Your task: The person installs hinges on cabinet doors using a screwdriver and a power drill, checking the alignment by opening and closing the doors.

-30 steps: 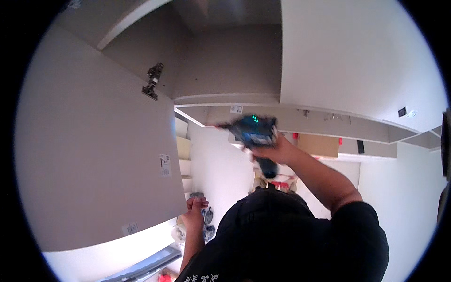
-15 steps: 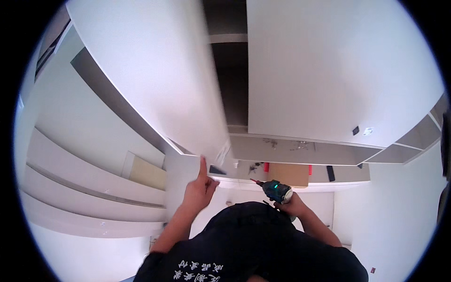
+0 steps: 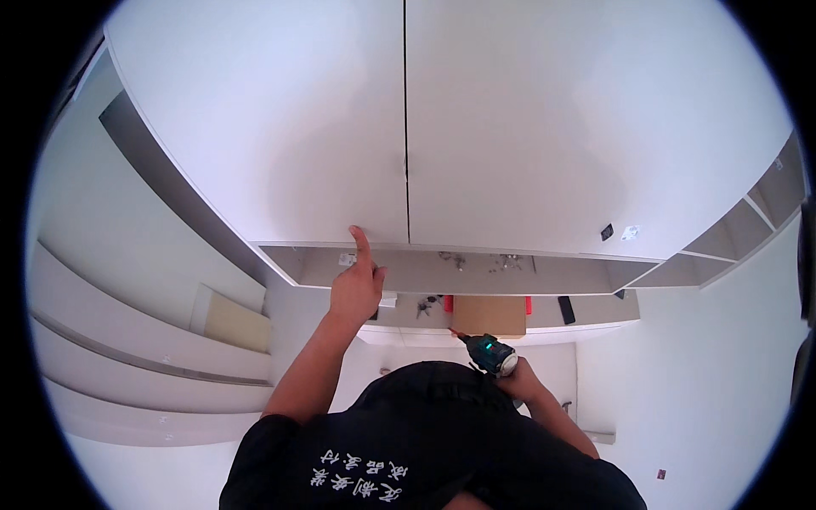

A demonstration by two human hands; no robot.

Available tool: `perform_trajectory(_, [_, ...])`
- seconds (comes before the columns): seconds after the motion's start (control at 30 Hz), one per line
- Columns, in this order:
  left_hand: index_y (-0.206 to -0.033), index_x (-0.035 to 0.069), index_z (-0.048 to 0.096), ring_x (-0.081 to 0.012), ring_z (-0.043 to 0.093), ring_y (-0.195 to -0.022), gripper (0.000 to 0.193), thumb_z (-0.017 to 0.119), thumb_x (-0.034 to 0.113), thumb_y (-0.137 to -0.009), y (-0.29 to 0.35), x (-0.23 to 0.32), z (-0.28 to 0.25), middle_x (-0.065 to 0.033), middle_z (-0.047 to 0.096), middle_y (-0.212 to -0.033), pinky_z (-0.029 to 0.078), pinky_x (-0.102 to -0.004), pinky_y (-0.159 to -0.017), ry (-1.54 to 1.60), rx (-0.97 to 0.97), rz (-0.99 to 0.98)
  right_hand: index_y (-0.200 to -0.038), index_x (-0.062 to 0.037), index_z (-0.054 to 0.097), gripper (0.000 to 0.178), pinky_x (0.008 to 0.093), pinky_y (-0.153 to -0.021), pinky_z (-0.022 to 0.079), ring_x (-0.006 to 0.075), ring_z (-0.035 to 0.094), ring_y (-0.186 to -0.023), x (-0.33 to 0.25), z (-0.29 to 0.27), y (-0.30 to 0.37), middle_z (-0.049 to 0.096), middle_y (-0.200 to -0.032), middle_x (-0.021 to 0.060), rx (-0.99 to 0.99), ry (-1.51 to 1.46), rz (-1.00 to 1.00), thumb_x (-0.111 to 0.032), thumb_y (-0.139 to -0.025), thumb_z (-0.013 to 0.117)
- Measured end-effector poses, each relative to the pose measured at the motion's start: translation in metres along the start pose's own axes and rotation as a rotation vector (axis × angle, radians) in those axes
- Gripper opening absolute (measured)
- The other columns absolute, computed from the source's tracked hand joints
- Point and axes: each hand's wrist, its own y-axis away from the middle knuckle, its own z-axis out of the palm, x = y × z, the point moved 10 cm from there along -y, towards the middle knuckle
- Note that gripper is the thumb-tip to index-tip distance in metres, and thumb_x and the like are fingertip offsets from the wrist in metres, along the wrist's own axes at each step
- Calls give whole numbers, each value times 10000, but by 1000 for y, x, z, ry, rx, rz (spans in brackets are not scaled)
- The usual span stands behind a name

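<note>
My left hand (image 3: 355, 287) reaches up with its index finger stretched out. That fingertip is against the lower part of the left white cabinet door (image 3: 246, 127), near its bottom edge; the other fingers are partly curled and hold nothing. In my right hand (image 3: 520, 381) is a dark green cordless drill driver (image 3: 493, 354), held low in front of my body, its red-tipped bit pointing left. The right white cabinet door (image 3: 586, 110) stands level with the left one, a thin dark gap between them.
An open shelf (image 3: 561, 268) below the doors holds small metal hardware. On the lower counter are a cardboard box (image 3: 489, 314), a black flat object (image 3: 566, 310) and small loose parts (image 3: 427, 306). Curved-looking pale shelves or panels (image 3: 153, 357) are at left.
The left door has swung from ajar to closed, covering the dark cabinet inside. My left hand has moved up with it. The drill driver stays in my right hand.
</note>
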Motion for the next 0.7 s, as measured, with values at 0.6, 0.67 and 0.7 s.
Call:
perform_trajectory(0.6, [-929, 10, 727, -187, 617, -594, 90, 688, 90, -923, 123, 201, -211, -84, 674, -740, 465, -325, -503, 1054, -229, 891, -1199, -32, 681, 478, 399, -976, 546, 259, 705, -1098, -25, 16, -7, 740, -1158, 142, -40, 29, -34, -30, -726, 753])
perform_trajectory(0.67, [-946, 7, 729, -216, 632, -605, 116, 728, 113, -901, 135, 231, -217, -101, 682, -784, 487, -350, -508, 1322, -584, 994, -1190, -33, 687, 472, 392, -976, 543, 246, 708, -1078, -28, 20, -8, 744, -1133, 128, -22, 50, -65, -12, -721, 742])
perform_trajectory(0.7, [-976, 5, 730, -223, 639, -619, 133, 734, 113, -898, 138, 248, -217, -105, 680, -811, 501, -354, -521, 1427, -806, 1060, -1192, -35, 687, 472, 390, -977, 542, 244, 709, -1076, -32, 24, -8, 744, -1130, 124, -22, 42, -90, -13, -724, 746])
